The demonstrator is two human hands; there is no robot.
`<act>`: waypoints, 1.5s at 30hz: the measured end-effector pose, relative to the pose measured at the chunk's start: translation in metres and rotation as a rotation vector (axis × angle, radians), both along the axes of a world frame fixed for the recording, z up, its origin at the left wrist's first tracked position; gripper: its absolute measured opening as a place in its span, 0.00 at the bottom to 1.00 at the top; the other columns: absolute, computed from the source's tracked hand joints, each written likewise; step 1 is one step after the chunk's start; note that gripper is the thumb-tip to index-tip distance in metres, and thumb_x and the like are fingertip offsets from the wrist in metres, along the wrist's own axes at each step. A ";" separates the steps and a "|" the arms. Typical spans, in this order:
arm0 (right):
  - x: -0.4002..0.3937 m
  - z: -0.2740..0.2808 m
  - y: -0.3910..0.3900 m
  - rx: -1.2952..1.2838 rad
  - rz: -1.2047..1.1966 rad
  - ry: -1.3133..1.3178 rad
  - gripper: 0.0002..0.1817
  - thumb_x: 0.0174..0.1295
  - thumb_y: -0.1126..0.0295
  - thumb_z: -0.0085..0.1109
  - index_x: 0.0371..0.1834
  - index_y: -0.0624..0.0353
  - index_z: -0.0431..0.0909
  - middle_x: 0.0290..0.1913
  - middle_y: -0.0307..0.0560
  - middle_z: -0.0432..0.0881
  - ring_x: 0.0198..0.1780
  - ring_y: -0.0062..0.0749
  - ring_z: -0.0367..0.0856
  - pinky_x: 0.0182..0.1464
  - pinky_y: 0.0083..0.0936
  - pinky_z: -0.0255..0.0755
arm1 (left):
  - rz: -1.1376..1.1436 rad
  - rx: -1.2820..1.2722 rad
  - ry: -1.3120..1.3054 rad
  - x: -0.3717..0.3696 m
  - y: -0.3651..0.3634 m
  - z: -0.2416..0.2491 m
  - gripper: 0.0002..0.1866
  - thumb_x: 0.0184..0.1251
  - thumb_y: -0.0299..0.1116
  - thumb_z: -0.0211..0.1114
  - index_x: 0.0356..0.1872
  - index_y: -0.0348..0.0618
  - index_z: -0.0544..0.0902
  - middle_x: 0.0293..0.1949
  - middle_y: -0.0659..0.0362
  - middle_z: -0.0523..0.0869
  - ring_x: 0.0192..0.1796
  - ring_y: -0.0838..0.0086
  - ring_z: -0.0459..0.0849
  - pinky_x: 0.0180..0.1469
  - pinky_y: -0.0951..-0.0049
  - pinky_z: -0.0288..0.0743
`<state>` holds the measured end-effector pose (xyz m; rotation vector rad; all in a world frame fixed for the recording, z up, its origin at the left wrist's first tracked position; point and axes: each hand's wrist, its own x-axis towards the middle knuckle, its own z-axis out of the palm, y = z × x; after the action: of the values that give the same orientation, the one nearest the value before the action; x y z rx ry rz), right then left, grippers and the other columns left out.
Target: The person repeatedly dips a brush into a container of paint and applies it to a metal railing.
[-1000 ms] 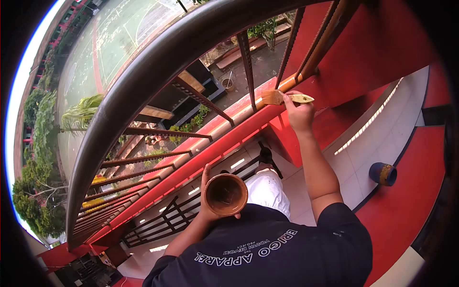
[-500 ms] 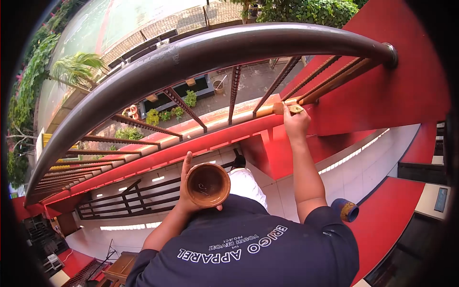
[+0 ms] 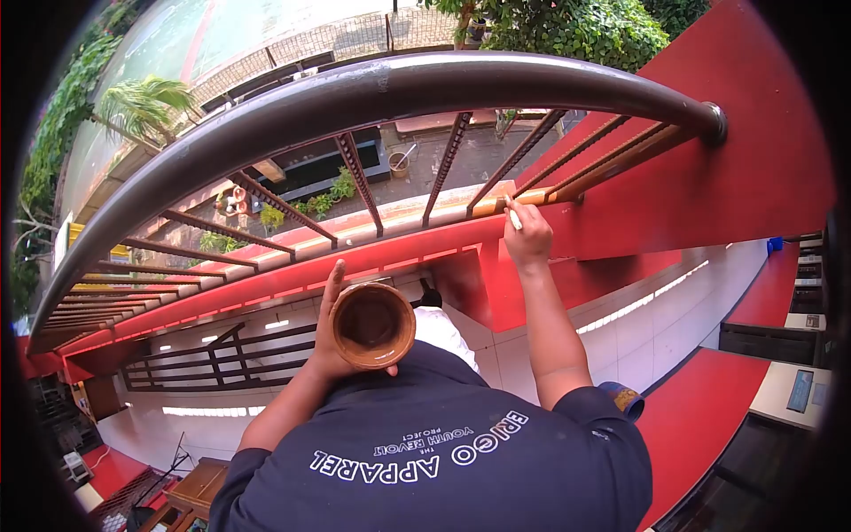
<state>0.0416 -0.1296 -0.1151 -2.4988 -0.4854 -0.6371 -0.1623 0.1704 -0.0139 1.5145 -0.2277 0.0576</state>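
Observation:
My left hand (image 3: 330, 346) is wrapped round a brown cup (image 3: 406, 321), its mouth facing me and some dark brown liquid inside. At the lower rail (image 3: 487, 207) of the railing, my right hand (image 3: 531, 238) grips a paintbrush (image 3: 515, 218) by its pale handle. The brush head is at the rail's right part, which looks orange-brown, while further left the rail is paler. My fingers partly hide the brush. Twisted dark balusters (image 3: 448, 164) rise from that rail to a thick dark handrail (image 3: 399, 84).
A red wall (image 3: 691, 168) meets the railing on the right. Below the rail runs a red ledge (image 3: 425, 251). A blue and brown container (image 3: 623, 399) stands by my right elbow. Beyond the railing, a lower courtyard holds potted plants (image 3: 342, 183) and a bucket (image 3: 399, 164).
My right hand has turned and shifted slightly left and down, with the brush handle now pointing downward. The cup has moved slightly left, and the whole view has shifted a little.

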 end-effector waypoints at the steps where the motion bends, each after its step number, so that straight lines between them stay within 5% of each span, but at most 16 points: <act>1: 0.000 0.001 0.002 -0.033 0.038 0.019 0.09 0.57 0.74 0.65 0.42 0.53 0.85 0.31 0.44 0.81 0.33 0.43 0.83 0.34 0.37 0.78 | -0.003 -0.039 0.023 -0.001 0.004 0.000 0.83 0.24 0.37 0.91 0.77 0.45 0.32 0.58 0.54 0.80 0.60 0.66 0.81 0.66 0.61 0.72; 5: -0.006 0.003 0.007 0.165 0.068 0.033 0.08 0.57 0.73 0.66 0.41 0.55 0.85 0.36 0.46 0.84 0.37 0.44 0.85 0.38 0.36 0.79 | -0.017 -0.008 -0.010 -0.006 0.027 0.003 0.82 0.24 0.37 0.91 0.77 0.44 0.32 0.59 0.55 0.79 0.61 0.67 0.80 0.68 0.60 0.70; 9: 0.007 -0.006 0.004 0.088 -0.066 0.051 0.07 0.56 0.76 0.67 0.38 0.60 0.84 0.37 0.49 0.85 0.39 0.45 0.85 0.42 0.33 0.80 | -0.030 -0.094 0.011 -0.019 0.053 0.003 0.81 0.26 0.37 0.91 0.77 0.45 0.33 0.60 0.54 0.79 0.61 0.67 0.80 0.68 0.60 0.70; 14: -0.035 0.005 0.033 0.286 -0.082 0.212 0.07 0.60 0.77 0.66 0.40 0.64 0.83 0.36 0.46 0.86 0.39 0.31 0.86 0.41 0.26 0.80 | -0.055 0.000 -0.070 -0.027 0.091 0.013 0.81 0.27 0.37 0.91 0.77 0.44 0.32 0.59 0.53 0.80 0.62 0.67 0.80 0.69 0.59 0.68; 18: -0.090 0.001 0.044 1.015 -0.361 0.281 0.05 0.64 0.77 0.62 0.41 0.67 0.81 0.38 0.43 0.84 0.36 0.24 0.84 0.40 0.23 0.81 | -0.097 0.035 -0.172 -0.030 0.122 0.009 0.81 0.27 0.39 0.91 0.77 0.43 0.32 0.59 0.53 0.80 0.62 0.67 0.80 0.70 0.60 0.66; 21: -0.141 0.009 0.047 1.502 -0.618 0.339 0.09 0.65 0.74 0.62 0.47 0.62 0.78 0.41 0.47 0.83 0.38 0.29 0.85 0.43 0.26 0.82 | -0.152 -0.021 -0.190 -0.028 0.138 0.007 0.81 0.28 0.40 0.91 0.77 0.42 0.32 0.59 0.54 0.80 0.63 0.67 0.79 0.71 0.59 0.65; 25: -0.203 0.002 0.034 1.809 -0.710 0.209 0.12 0.64 0.72 0.64 0.49 0.61 0.77 0.43 0.48 0.84 0.42 0.31 0.85 0.48 0.26 0.80 | -0.239 -0.149 -0.116 -0.025 0.150 -0.003 0.82 0.27 0.41 0.91 0.77 0.40 0.31 0.60 0.54 0.79 0.64 0.67 0.78 0.71 0.59 0.64; 33: -0.278 0.066 0.052 1.429 -0.881 0.190 0.15 0.60 0.70 0.70 0.45 0.63 0.76 0.37 0.46 0.84 0.32 0.25 0.85 0.37 0.20 0.81 | -0.416 -0.349 0.060 -0.023 0.149 -0.008 0.80 0.29 0.40 0.91 0.78 0.41 0.35 0.58 0.54 0.80 0.63 0.67 0.78 0.69 0.62 0.67; 37: -0.280 0.064 0.044 1.056 -0.911 0.175 0.11 0.61 0.70 0.69 0.40 0.61 0.76 0.33 0.45 0.83 0.29 0.25 0.83 0.34 0.20 0.80 | -0.425 -0.244 -0.039 -0.017 0.147 -0.013 0.79 0.29 0.39 0.91 0.78 0.41 0.35 0.57 0.55 0.81 0.61 0.69 0.80 0.69 0.63 0.66; 41: -0.254 0.075 0.034 0.246 -0.853 0.075 0.13 0.59 0.67 0.67 0.27 0.61 0.72 0.26 0.46 0.82 0.27 0.34 0.83 0.34 0.31 0.78 | -0.348 -0.262 -0.065 -0.015 0.142 -0.007 0.79 0.28 0.39 0.91 0.78 0.41 0.37 0.58 0.55 0.81 0.62 0.68 0.79 0.68 0.62 0.68; 42: -0.242 0.073 0.028 0.167 -0.823 0.037 0.14 0.56 0.66 0.65 0.23 0.62 0.70 0.25 0.50 0.80 0.26 0.44 0.81 0.35 0.39 0.75 | -0.300 -0.218 -0.085 -0.015 0.143 -0.007 0.79 0.29 0.38 0.91 0.78 0.41 0.35 0.59 0.54 0.80 0.62 0.67 0.79 0.67 0.62 0.69; 45: -0.210 0.097 0.034 0.134 -0.788 0.131 0.14 0.56 0.67 0.65 0.23 0.60 0.71 0.24 0.51 0.79 0.27 0.48 0.79 0.33 0.41 0.72 | -0.240 -0.318 -0.051 -0.015 0.135 0.003 0.81 0.28 0.40 0.91 0.77 0.41 0.32 0.59 0.53 0.80 0.62 0.66 0.80 0.67 0.61 0.70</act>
<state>-0.1679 -0.0957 -0.0179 -2.5294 0.6093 -0.7390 -0.1773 0.3058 -0.0108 1.1618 -0.4198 -0.0568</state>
